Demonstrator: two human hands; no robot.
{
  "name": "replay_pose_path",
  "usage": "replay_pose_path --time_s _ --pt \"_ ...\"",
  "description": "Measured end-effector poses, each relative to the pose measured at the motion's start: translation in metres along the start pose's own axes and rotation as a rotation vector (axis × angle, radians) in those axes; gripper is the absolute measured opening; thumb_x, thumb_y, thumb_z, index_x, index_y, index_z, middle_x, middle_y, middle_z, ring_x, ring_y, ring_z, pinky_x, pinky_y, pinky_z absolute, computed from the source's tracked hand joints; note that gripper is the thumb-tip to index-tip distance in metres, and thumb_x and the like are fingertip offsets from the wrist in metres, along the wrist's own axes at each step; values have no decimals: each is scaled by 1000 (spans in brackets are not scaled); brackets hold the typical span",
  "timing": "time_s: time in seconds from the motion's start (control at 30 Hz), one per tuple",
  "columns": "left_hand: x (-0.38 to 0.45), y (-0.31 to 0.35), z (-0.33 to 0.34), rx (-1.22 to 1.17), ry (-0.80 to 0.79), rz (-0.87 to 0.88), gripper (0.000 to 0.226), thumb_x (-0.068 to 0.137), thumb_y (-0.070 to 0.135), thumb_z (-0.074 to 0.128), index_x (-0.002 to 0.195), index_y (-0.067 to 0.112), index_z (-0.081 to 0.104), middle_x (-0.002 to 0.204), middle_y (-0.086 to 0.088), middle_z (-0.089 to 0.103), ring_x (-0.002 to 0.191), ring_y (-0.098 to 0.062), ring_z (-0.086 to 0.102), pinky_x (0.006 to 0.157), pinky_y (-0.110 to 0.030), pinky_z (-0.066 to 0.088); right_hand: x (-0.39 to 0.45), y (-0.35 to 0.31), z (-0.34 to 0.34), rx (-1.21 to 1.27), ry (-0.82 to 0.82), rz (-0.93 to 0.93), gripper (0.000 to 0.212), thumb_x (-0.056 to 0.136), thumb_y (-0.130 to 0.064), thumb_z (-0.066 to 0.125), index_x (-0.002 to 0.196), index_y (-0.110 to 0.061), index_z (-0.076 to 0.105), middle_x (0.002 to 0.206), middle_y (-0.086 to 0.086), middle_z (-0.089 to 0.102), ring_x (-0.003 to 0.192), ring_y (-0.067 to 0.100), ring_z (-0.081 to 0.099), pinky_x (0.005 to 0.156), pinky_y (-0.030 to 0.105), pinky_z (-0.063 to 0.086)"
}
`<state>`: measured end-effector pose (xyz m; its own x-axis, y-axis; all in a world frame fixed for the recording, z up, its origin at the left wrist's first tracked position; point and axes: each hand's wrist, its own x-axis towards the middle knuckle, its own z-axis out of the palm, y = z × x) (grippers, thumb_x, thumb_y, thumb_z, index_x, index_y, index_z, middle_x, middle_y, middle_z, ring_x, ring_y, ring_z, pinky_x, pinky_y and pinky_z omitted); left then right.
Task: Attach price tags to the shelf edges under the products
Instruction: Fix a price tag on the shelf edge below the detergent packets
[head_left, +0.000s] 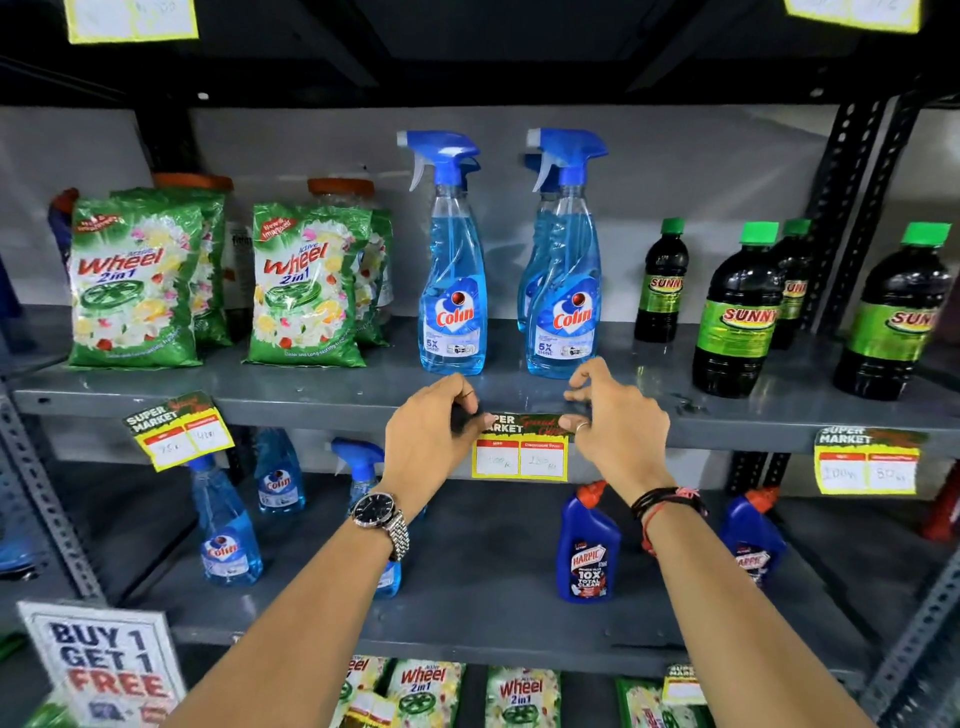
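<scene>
A yellow-bordered price tag (521, 453) with a dark "Super Market" header lies against the front edge of the grey shelf (311, 410), below two blue Colin spray bottles (453, 291). My left hand (431, 441), with a wristwatch, pinches the tag's upper left corner. At the upper right corner my right hand (613, 421) presses on the tag with its fingertips. The tag's header is partly covered by both hands.
Green Wheel detergent bags (134, 280) stand left, dark Sunny bottles (737, 312) right. Other tags hang at the left (179, 431) and right (867, 462) of the same edge. Below are more Colin bottles, blue Harpic bottles (587, 545) and a "Buy 1 Get 1 Free" sign (104, 665).
</scene>
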<state>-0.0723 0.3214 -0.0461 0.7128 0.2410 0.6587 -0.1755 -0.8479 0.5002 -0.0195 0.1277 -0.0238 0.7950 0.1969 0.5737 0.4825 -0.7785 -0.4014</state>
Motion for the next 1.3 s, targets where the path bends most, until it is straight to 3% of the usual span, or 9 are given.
replay_pose_path --time_s 0.07,0.13,0.2,0.23,0.4,0.63,0.8,1.03,1.3 --pt "-1 -7 -5 -43 -55 3 24 82 22 69 82 29 45 94 9 74 87 -16 68 72 -43 55 1 2 -4 25 -27 24 38 77 -2 65 107 -19 48 106 -7 72 96 22 66 77 35 51" --pt "-7 -20 -15 -29 -66 57 22 84 19 68 91 27 48 107 9 72 98 -17 66 88 -45 53 1 1 -11 97 -36 52 40 75 5 59 106 -18 49 108 -4 71 98 23 65 82 43 54" --pt "-13 -44 -32 63 -16 116 27 82 28 71 101 22 54 123 3 66 119 -22 57 111 -44 36 -3 -5 -16 126 -12 50 42 74 7 56 105 -19 49 111 0 70 100 27 64 81 44 54" --pt "-16 -58 -43 101 19 122 32 81 33 71 106 20 56 130 -1 63 128 -26 50 115 -45 29 -7 -12 -14 108 4 30 41 75 6 55 105 -20 49 114 0 69 101 29 63 79 40 52" --pt "-30 -137 -111 199 238 92 31 91 36 58 113 13 56 140 -7 52 139 -32 36 114 -51 29 -23 -74 15 163 35 -9 33 79 -10 62 104 -26 49 118 -6 67 102 28 62 81 41 49" --pt "-47 -249 -200 329 338 -24 27 91 30 59 111 11 58 134 -14 51 131 -36 42 107 -50 34 -39 -184 92 298 104 -29 26 80 -24 68 104 -26 58 106 -3 70 101 25 64 78 38 51" --pt "-46 -300 -238 439 218 -61 25 89 41 59 100 21 70 126 -11 55 122 -34 48 101 -48 35 -45 -269 142 301 90 -69 32 78 -43 69 107 -32 60 113 -7 68 103 21 60 77 32 47" --pt "-32 -307 -243 394 177 22 28 85 50 61 88 26 75 126 -3 57 124 -25 46 101 -44 33 -39 -327 184 204 107 -104 32 85 -39 62 116 -30 62 115 -2 68 108 22 60 78 37 50" --pt "-21 -305 -243 285 122 36 23 86 44 60 90 25 72 127 0 56 124 -22 48 111 -48 28 -32 -335 195 136 230 2 5 83 -32 67 85 -27 68 87 -3 73 86 24 65 62 31 39"
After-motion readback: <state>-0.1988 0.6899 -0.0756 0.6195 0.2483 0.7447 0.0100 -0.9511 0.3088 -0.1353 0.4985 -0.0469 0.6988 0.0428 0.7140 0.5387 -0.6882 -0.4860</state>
